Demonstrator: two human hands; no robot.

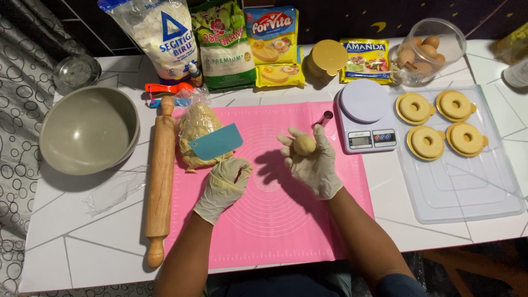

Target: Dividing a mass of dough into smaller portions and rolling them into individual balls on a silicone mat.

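A: What does the head view show?
B: The right hand, palm up, cups a dough ball above the pink mat. The left hand rests curled, empty, below the dough lump.

Rolling pin left of mat; scale right.

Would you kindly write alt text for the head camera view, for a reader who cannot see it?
A gloved right hand holds a ball of dough above a pink mat, while the gloved left hand rests curled beside a bagged lump of dough with a blue scraper on it. A rolling pin, grey bowl, kitchen scale and tray of ring-shaped pastries surround the mat.
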